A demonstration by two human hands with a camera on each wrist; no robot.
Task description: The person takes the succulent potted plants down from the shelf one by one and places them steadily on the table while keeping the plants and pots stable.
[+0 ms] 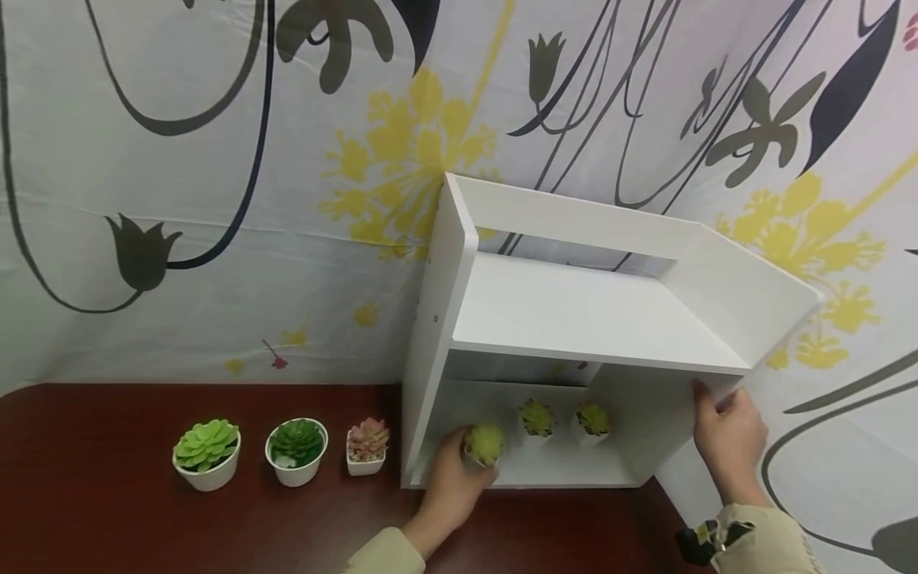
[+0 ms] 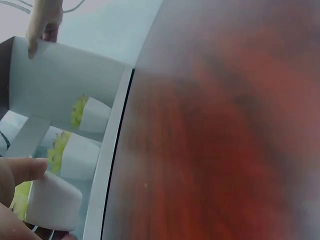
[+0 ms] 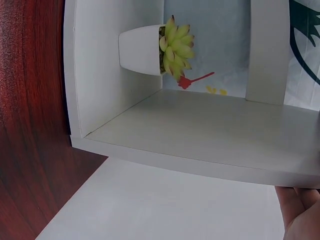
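Note:
My left hand [image 1: 457, 474] grips a small potted succulent [image 1: 484, 444] in the lower compartment of a white shelf [image 1: 602, 303], near its left side panel. In the left wrist view, the thumb and fingers hold the white pot [image 2: 54, 204] from opposite sides. Two similar potted succulents, one in the middle [image 1: 536, 419] and one at the right [image 1: 591, 421], stand in the same compartment. My right hand [image 1: 733, 438] holds the front edge of the shelf's right side panel, thumb on the inner face, other fingers on the outside.
Left of the shelf, a light green succulent [image 1: 208, 454], a dark green succulent [image 1: 296, 450] and a reddish succulent [image 1: 367, 446] stand in white pots on the dark red table [image 1: 107, 510]. Behind the shelf hangs a white patterned cloth [image 1: 215, 175].

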